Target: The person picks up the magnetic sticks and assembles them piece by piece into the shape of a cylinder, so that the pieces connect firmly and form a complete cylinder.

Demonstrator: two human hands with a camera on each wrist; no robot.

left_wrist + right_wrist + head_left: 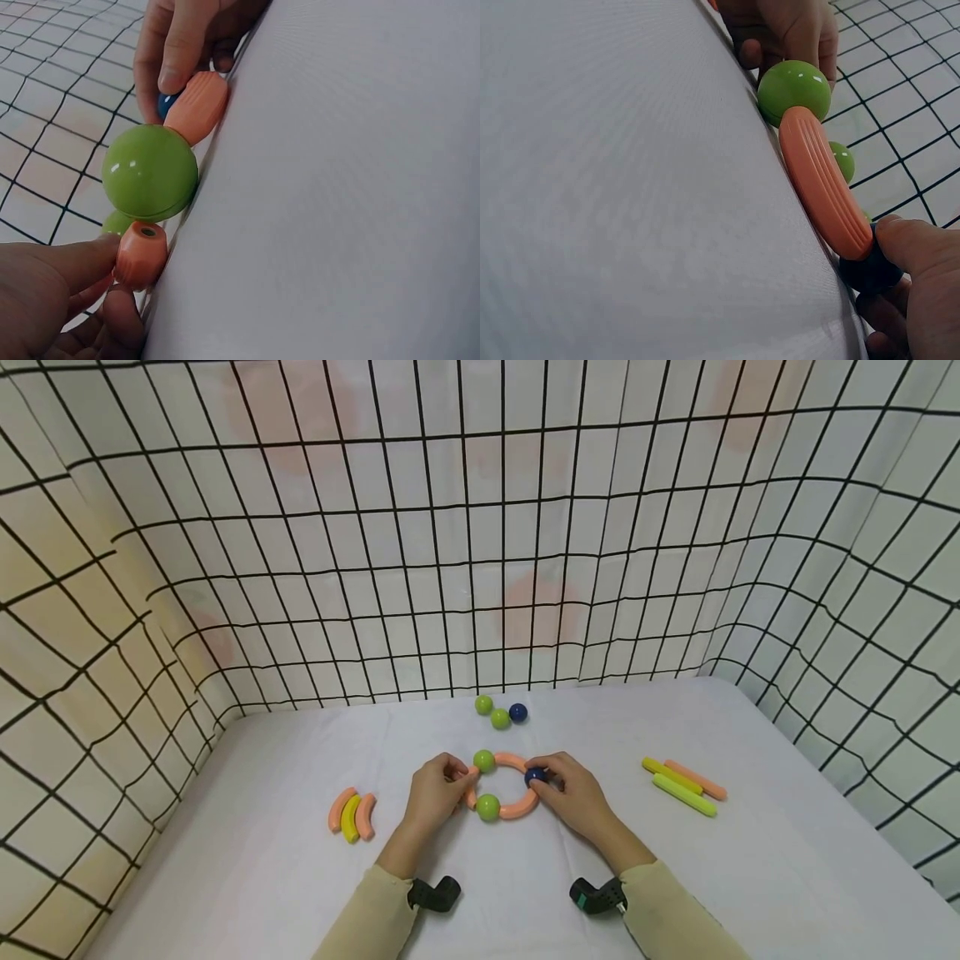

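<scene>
Closing the ring [517, 811] at the worktop [247, 860] middle seems under way: left hand [437, 789] pinches a curved stick [139, 259], right hand [573, 789] a blue ball [535, 775]; next probably needs the stick (end exposed) meeting the near green ball [487, 807].

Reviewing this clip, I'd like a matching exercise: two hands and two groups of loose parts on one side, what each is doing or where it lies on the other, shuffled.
1. Left hand
2. Right hand
3. Three straight rods
4. Three loose curved pieces

A. Lying to the right of both hands
B. Holding an orange curved piece
C. Lying to the left of both hands
D. Holding a dark blue ball

Pairs: 1-B, 2-D, 3-A, 4-C
</scene>
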